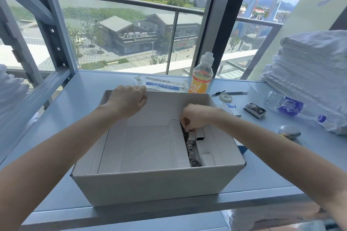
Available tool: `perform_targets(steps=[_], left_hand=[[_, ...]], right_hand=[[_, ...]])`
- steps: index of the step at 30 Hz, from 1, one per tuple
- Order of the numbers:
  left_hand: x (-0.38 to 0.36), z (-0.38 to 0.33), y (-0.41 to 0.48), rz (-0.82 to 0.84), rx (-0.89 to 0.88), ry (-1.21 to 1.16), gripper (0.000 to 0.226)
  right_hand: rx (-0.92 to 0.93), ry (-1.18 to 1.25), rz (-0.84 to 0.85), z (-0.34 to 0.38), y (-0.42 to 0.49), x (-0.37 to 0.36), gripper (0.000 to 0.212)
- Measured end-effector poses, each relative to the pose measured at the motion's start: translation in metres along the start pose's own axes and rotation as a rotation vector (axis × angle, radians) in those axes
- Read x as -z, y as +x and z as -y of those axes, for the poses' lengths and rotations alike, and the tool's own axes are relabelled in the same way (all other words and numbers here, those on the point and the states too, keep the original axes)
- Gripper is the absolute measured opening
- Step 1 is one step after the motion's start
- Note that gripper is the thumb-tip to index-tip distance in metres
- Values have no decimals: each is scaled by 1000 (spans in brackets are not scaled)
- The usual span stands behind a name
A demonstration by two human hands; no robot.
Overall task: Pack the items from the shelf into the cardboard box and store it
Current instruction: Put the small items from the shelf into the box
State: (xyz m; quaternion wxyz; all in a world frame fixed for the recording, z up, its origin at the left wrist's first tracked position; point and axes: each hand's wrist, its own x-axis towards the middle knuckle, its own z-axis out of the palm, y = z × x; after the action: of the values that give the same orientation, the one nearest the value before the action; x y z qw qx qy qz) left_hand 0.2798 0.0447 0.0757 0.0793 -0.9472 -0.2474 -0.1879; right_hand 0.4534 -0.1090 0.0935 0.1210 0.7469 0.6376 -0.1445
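An open cardboard box [154, 185] stands on the blue shelf in front of me. Inside it, along the right wall, lie a metal wristwatch [191, 148] and white slim boxes [206, 148]. My right hand [195, 116] reaches into the box and pinches the upper end of the watch band. My left hand [127, 101] grips the box's far left rim with curled fingers. Behind the box stand an orange drink bottle [201, 78] and a flat plastic packet [163, 84].
To the right on the shelf [75, 99] lie pens [235, 92], a tape roll [225, 97], a small dark pack [254, 110], a blue-labelled water bottle [289, 107] on its side and a round metal object [289, 131]. Folded white towels [311, 73] are stacked far right. A shelf post [54, 24] rises at left.
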Motion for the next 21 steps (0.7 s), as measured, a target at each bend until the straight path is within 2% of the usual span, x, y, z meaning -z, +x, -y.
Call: perform_targets(steps=[3, 7, 12, 14, 16, 19, 21], left_hand=[[1, -1, 0, -1, -2, 0, 19], [2, -2, 0, 20, 17, 5, 18], [3, -4, -2, 14, 20, 1, 16], [4, -5, -2, 9, 22, -8, 17], [5, -4, -1, 6, 19, -14, 18], [4, -5, 0, 6, 5, -17, 18], [5, -7, 2, 9, -13, -34, 19]], right_hand=[[6, 172, -64, -5, -8, 7, 14], [37, 231, 52, -2, -17, 10, 6], [-41, 263, 183, 0, -20, 2, 15], [-45, 253, 182, 2, -23, 1, 19], [-24, 218, 109, 2, -29, 2, 20], [33, 131, -141, 0, -47, 7, 20], [86, 190, -280, -5, -66, 15, 16]])
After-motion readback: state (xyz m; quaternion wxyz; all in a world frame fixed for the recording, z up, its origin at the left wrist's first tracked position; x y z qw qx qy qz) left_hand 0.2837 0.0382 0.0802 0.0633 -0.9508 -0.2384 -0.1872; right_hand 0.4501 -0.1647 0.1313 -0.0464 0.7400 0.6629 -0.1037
